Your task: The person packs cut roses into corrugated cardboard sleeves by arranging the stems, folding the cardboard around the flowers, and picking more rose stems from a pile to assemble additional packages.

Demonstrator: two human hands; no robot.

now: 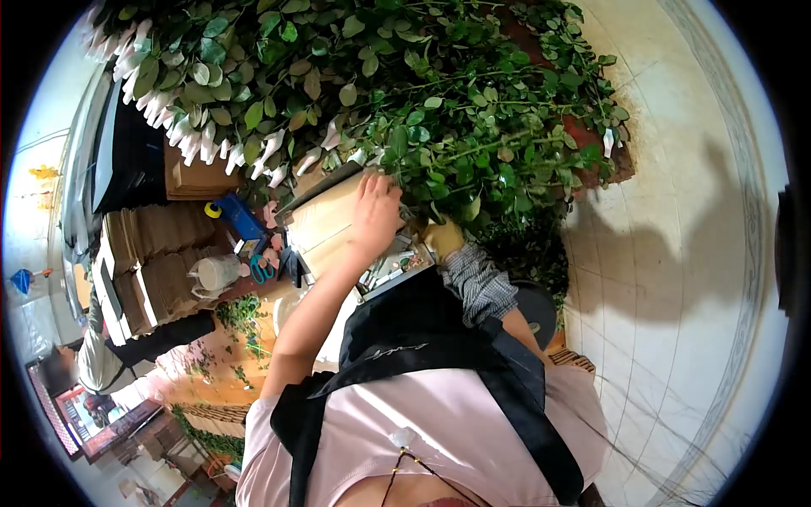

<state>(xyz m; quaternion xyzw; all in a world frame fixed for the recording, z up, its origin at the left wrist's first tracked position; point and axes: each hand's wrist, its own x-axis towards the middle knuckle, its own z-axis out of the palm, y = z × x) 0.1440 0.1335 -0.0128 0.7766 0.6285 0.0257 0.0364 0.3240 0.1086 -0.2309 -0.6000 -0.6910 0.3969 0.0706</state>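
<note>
My left hand [376, 207] is bare and lies over the tan cardboard sheet [325, 221], near its dark upper edge. Its fingers are stretched out and slightly bent, close to the leaves. A yellowish glove covers my right hand [442, 239], with a checked sleeve at the wrist. Those fingers are curled at the lower edge of the leafy rose stems [456, 160], seemingly around a stem; leaves partly hide the grip. Under my hands sits a shallow tray [397, 283] with small odds and ends in it.
Rose buds in white sleeves [186, 135] line the pile's left side. Left of the cardboard are blue scissors [262, 269], a blue tape dispenser [241, 217], a white cup [218, 273] and stacked brown cardboard [152, 262]. Another person [101, 363] is at far left.
</note>
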